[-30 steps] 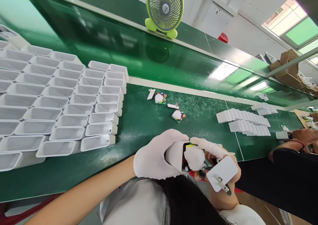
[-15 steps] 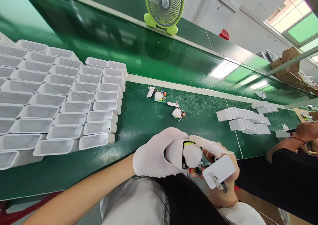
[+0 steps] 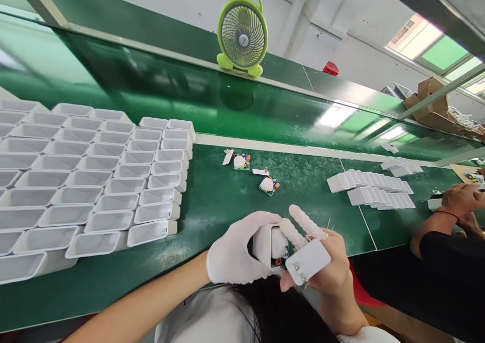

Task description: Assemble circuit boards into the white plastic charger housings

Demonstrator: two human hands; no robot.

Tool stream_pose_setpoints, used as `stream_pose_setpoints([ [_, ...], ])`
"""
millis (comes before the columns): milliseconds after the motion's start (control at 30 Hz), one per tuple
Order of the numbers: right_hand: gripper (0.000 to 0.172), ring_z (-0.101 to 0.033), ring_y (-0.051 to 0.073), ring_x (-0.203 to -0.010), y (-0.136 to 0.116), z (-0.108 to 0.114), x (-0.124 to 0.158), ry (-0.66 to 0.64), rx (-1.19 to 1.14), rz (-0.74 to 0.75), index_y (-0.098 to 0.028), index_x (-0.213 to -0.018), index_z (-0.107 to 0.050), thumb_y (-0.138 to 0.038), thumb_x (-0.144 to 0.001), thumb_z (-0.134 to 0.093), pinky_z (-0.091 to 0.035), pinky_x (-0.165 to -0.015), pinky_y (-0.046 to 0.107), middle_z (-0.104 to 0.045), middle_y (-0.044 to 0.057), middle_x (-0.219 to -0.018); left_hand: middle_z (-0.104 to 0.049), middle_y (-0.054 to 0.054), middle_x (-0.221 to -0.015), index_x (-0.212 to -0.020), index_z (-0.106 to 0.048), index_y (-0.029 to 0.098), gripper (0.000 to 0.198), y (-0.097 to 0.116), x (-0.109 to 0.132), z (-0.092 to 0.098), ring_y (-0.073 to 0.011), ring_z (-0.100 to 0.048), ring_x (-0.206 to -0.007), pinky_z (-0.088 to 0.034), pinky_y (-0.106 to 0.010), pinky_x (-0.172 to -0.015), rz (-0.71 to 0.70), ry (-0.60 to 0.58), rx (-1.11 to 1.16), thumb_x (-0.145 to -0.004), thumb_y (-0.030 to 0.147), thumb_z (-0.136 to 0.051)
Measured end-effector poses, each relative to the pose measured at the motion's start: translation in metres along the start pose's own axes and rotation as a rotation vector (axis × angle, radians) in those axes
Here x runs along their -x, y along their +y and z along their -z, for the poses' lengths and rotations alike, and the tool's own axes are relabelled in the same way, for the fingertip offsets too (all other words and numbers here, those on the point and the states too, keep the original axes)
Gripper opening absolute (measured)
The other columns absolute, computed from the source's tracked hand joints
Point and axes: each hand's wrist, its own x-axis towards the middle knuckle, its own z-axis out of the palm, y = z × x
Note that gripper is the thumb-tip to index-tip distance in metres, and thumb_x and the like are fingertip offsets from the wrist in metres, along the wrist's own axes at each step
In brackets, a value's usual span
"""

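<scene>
My left hand (image 3: 233,252), in a white glove, grips a white charger shell (image 3: 263,242) just above the near edge of the green bench (image 3: 212,191). My right hand (image 3: 322,262), with white finger cots, pushes a circuit board into the shell's open end. The white plug cover (image 3: 307,262) with metal prongs sits against the shell under that hand's fingers. The board is almost hidden inside the shell.
Rows of empty white shells (image 3: 87,181) fill the bench at left. Two loose circuit boards with plug covers (image 3: 267,184) lie mid-bench. Closed white chargers (image 3: 373,187) stand in rows at right. Another person's hand (image 3: 460,199) works at the far right. A green fan (image 3: 242,30) stands behind the conveyor.
The circuit board has gone deeper into the shell. The plug cover has moved left and up, close against the shell opening. The view has tilted up slightly.
</scene>
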Motion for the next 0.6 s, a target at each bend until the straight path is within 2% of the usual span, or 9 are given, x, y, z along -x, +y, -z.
stream_pose_setpoints([
  [67, 0.046, -0.061, 0.019, -0.051, 0.001, -0.002, 0.000, -0.052, 0.044, 0.031, -0.021, -0.108, -0.071, -0.060, -0.083, -0.074, -0.038, -0.045, 0.032, -0.076, 0.013, -0.083, -0.077, -0.009, -0.111, -0.123, -0.057, 0.022, 0.068, -0.003, 0.001, 0.000, -0.0259, -0.076, -0.094, -0.062, -0.039, -0.089, -0.046, -0.010, -0.053, -0.064, 0.034, -0.087],
  [167, 0.053, -0.059, 0.018, -0.051, -0.002, -0.003, -0.005, -0.054, -0.022, -0.067, -0.021, -0.124, -0.065, -0.061, -0.089, -0.066, -0.043, -0.048, 0.031, -0.073, 0.008, -0.077, -0.073, -0.013, -0.124, -0.136, -0.047, 0.024, 0.082, -0.013, 0.002, -0.002, -0.0289, -0.075, -0.106, -0.061, -0.042, -0.096, -0.138, -0.044, -0.092, -0.065, 0.033, -0.087],
  [200, 0.050, -0.056, 0.017, -0.050, -0.004, -0.003, -0.007, -0.030, -0.069, -0.097, -0.023, -0.120, -0.065, -0.062, -0.089, -0.065, -0.042, -0.047, 0.030, -0.070, 0.005, -0.072, -0.071, -0.014, -0.128, -0.143, -0.039, 0.025, 0.092, -0.017, 0.003, -0.002, -0.0298, -0.073, -0.110, -0.060, -0.043, -0.098, -0.178, -0.061, -0.098, -0.065, 0.032, -0.088],
  [300, 0.037, -0.050, 0.015, -0.049, -0.004, -0.004, -0.009, 0.027, -0.189, -0.163, -0.027, -0.085, -0.062, -0.063, -0.084, -0.069, -0.039, -0.045, 0.027, -0.058, -0.002, -0.058, -0.069, -0.015, -0.131, -0.156, -0.012, 0.029, 0.121, -0.026, 0.001, -0.002, -0.0296, -0.069, -0.118, -0.057, -0.045, -0.103, -0.279, -0.120, -0.125, -0.064, 0.031, -0.091],
  [367, 0.042, -0.045, 0.014, -0.048, -0.002, -0.007, -0.006, 0.031, -0.210, -0.225, -0.026, -0.072, -0.055, -0.064, -0.078, -0.073, -0.037, -0.045, 0.026, -0.052, -0.004, -0.054, -0.068, -0.018, -0.131, -0.156, -0.016, 0.028, 0.123, -0.026, -0.003, 0.002, -0.0324, -0.068, -0.120, -0.054, -0.050, -0.105, -0.371, -0.130, -0.215, -0.061, 0.039, -0.093],
  [400, 0.045, -0.043, 0.013, -0.048, 0.000, -0.008, -0.004, 0.038, -0.218, -0.255, -0.026, -0.071, -0.054, -0.065, -0.075, -0.074, -0.036, -0.046, 0.027, -0.049, -0.005, -0.054, -0.067, -0.019, -0.131, -0.152, -0.028, 0.027, 0.112, -0.023, -0.006, 0.004, -0.0344, -0.067, -0.120, -0.052, -0.053, -0.105, -0.419, -0.128, -0.278, -0.062, 0.042, -0.093],
  [467, 0.047, -0.039, 0.012, -0.047, 0.002, -0.012, -0.001, 0.043, -0.267, -0.287, -0.025, -0.075, -0.054, -0.067, -0.072, -0.074, -0.034, -0.046, 0.027, -0.046, -0.006, -0.054, -0.070, -0.017, -0.126, -0.129, -0.056, 0.027, 0.064, -0.014, -0.013, 0.010, -0.0349, -0.067, -0.115, -0.052, -0.054, -0.100, -0.495, -0.138, -0.432, -0.073, 0.040, -0.085],
  [533, 0.045, -0.036, 0.010, -0.047, 0.003, -0.014, -0.001, 0.021, -0.347, -0.282, -0.025, -0.078, -0.053, -0.065, -0.073, -0.074, -0.033, -0.046, 0.026, -0.044, -0.008, -0.054, -0.075, -0.011, -0.112, -0.103, -0.067, 0.026, 0.016, -0.004, -0.019, 0.015, -0.0291, -0.070, -0.101, -0.055, -0.045, -0.087, -0.527, -0.218, -0.551, -0.087, 0.025, -0.069],
  [600, 0.048, -0.034, 0.009, -0.047, 0.002, -0.015, -0.005, -0.018, -0.391, -0.291, -0.025, -0.077, -0.053, -0.067, -0.072, -0.074, -0.031, -0.045, 0.025, -0.041, -0.009, -0.054, -0.076, -0.007, -0.097, -0.090, -0.068, 0.025, 0.014, 0.002, -0.023, 0.016, -0.0234, -0.069, -0.088, -0.053, -0.036, -0.074, -0.542, -0.292, -0.601, -0.091, 0.015, -0.057],
])
